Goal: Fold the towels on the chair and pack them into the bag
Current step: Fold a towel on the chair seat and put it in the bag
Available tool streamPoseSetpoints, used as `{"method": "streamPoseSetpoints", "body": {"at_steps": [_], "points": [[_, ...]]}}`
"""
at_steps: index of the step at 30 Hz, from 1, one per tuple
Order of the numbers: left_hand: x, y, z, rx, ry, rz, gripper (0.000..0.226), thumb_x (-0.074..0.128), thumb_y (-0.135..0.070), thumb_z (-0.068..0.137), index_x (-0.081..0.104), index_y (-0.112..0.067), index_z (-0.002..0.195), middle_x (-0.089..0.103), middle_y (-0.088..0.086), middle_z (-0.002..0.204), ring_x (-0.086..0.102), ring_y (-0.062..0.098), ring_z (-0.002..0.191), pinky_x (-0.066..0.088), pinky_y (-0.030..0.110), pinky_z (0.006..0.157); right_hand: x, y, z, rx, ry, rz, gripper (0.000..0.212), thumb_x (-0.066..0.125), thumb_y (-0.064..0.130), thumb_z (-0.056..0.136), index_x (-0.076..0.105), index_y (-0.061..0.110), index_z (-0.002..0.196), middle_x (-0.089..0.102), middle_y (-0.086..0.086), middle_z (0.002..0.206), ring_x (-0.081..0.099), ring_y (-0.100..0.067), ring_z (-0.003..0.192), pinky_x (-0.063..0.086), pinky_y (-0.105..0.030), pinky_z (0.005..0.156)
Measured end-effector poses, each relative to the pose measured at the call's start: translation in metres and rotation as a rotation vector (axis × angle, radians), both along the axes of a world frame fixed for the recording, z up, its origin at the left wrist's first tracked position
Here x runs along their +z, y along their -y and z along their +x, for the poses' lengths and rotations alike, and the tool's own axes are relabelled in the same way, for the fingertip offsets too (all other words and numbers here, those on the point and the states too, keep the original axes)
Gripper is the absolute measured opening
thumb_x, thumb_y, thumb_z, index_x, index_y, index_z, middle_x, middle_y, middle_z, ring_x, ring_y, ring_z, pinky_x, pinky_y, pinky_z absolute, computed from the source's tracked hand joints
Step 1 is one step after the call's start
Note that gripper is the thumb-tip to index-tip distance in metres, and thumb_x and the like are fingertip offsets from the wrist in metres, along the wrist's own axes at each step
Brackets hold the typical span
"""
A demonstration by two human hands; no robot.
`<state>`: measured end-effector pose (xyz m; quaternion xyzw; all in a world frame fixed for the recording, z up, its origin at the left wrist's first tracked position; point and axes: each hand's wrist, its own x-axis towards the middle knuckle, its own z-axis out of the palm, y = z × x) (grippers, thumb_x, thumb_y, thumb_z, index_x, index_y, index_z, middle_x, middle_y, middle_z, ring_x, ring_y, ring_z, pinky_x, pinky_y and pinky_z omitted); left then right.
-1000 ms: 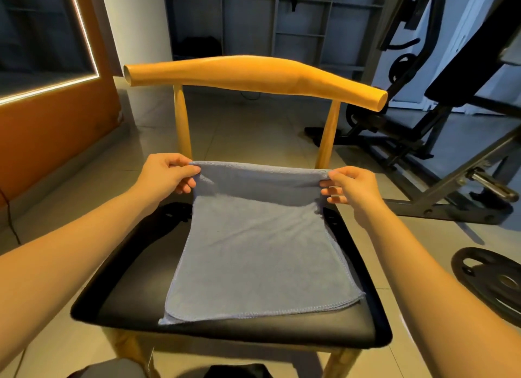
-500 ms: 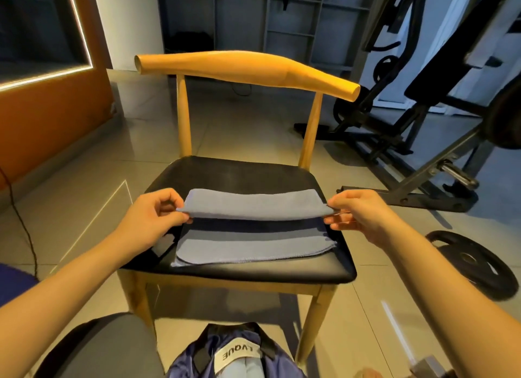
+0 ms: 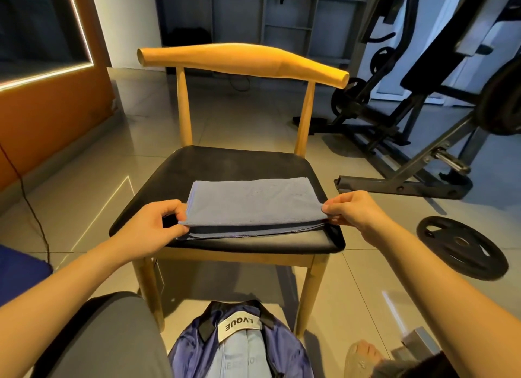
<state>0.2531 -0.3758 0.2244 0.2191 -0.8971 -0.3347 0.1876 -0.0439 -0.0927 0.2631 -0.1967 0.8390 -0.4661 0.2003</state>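
**Towel (image 3: 253, 200) folded over since half a second ago, held edge lowered to the seat front**

Towel: grey-blue, doubled, flat on front half of chair (image 3: 225, 166) seat, lower layer's edge showing beneath.
Left hand (image 3: 153, 228): pinching near left corner.
Right hand (image 3: 352, 211): pinching near right corner.
Bag (image 3: 242, 346): blue, open, on floor below chair front, pale cloth inside.
Weight plate (image 3: 462, 246): floor, right of chair

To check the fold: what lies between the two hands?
Head view: the folded blue towel spans from left hand to right hand, lying on the chair's black seat.
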Motion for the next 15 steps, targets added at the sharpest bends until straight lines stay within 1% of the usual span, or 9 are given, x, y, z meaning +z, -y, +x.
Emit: {"method": "streamPoseSetpoints", "body": {"at_steps": [1,2,4,6,7,9,11,13,15], "points": [[-0.002,0.001,0.0,0.008,-0.008,0.002,0.015,0.074,-0.01,0.09,0.065,-0.017,0.08,0.07,-0.024,0.096,0.065,0.005,0.104,0.055,0.024,0.078,-0.001,0.0,0.002,0.005,-0.021,0.007,0.007,0.074,0.012,0.091,0.075,0.005,0.094,0.074,-0.01,0.096,0.07,-0.022,0.093,0.059,-0.028,0.073],[-0.005,0.002,0.001,0.021,-0.022,0.005,0.015,0.074,-0.01,0.09,0.065,-0.016,0.08,0.072,-0.022,0.105,0.065,0.008,0.11,0.056,0.026,0.082,-0.002,0.001,0.004,0.007,-0.046,0.016,0.006,0.074,0.012,0.091,0.075,0.006,0.093,0.073,-0.009,0.095,0.07,-0.021,0.092,0.058,-0.026,0.07],[-0.008,0.002,0.002,0.049,-0.048,-0.017,0.016,0.075,-0.009,0.089,0.065,-0.018,0.08,0.071,-0.011,0.123,0.062,0.012,0.12,0.056,0.032,0.092,-0.005,0.004,0.008,-0.003,-0.107,0.041,0.005,0.075,0.012,0.091,0.074,0.008,0.093,0.072,-0.009,0.093,0.069,-0.021,0.09,0.055,-0.025,0.066],[-0.01,0.0,0.006,0.043,-0.073,-0.129,0.02,0.077,-0.009,0.087,0.064,-0.023,0.079,0.068,-0.007,0.129,0.059,0.014,0.121,0.052,0.03,0.094,-0.008,0.007,0.009,-0.024,-0.174,0.077,0.005,0.075,0.013,0.09,0.073,0.009,0.093,0.071,-0.008,0.091,0.068,-0.02,0.087,0.053,-0.025,0.065],[-0.011,0.0,0.008,0.02,-0.074,-0.215,0.022,0.077,-0.011,0.086,0.063,-0.026,0.079,0.066,-0.007,0.13,0.058,0.014,0.121,0.052,0.03,0.093,-0.008,0.009,0.009,-0.032,-0.205,0.096,0.005,0.076,0.013,0.089,0.073,0.009,0.092,0.071,-0.009,0.09,0.068,-0.021,0.086,0.053,-0.025,0.064],[-0.014,-0.003,0.013,-0.042,-0.05,-0.365,0.016,0.074,-0.022,0.085,0.061,-0.03,0.079,0.062,-0.007,0.132,0.055,0.015,0.12,0.052,0.038,0.096,-0.009,0.012,0.008,-0.024,-0.289,0.17,0.007,0.078,0.014,0.088,0.071,0.012,0.09,0.071,-0.008,0.087,0.069,-0.021,0.083,0.054,-0.026,0.063],[-0.014,-0.004,0.016,-0.074,0.003,-0.463,0.007,0.06,-0.037,0.083,0.061,-0.031,0.078,0.061,-0.007,0.131,0.054,0.015,0.118,0.05,0.043,0.098,-0.009,0.016,0.008,0.014,-0.396,0.294,0.011,0.079,0.017,0.087,0.068,0.016,0.088,0.069,-0.006,0.087,0.067,-0.019,0.08,0.054,-0.025,0.061],[-0.01,-0.005,0.013,-0.05,0.013,-0.463,0.016,0.052,-0.042,0.081,0.063,-0.03,0.077,0.063,-0.007,0.124,0.056,0.013,0.112,0.049,0.038,0.094,-0.006,0.02,0.008,0.031,-0.483,0.373,0.011,0.078,0.019,0.088,0.067,0.017,0.085,0.068,-0.006,0.085,0.065,-0.016,0.074,0.052,-0.024,0.057],[-0.005,-0.001,0.001,0.031,-0.05,-0.434,0.013,0.058,-0.035,0.087,0.066,-0.027,0.081,0.063,-0.01,0.115,0.056,0.01,0.105,0.048,0.031,0.087,-0.001,0.026,0.008,0.01,-0.582,0.365,0.007,0.071,0.021,0.092,0.067,0.016,0.088,0.067,-0.005,0.079,0.063,-0.015,0.069,0.046,-0.023,0.052]]}}
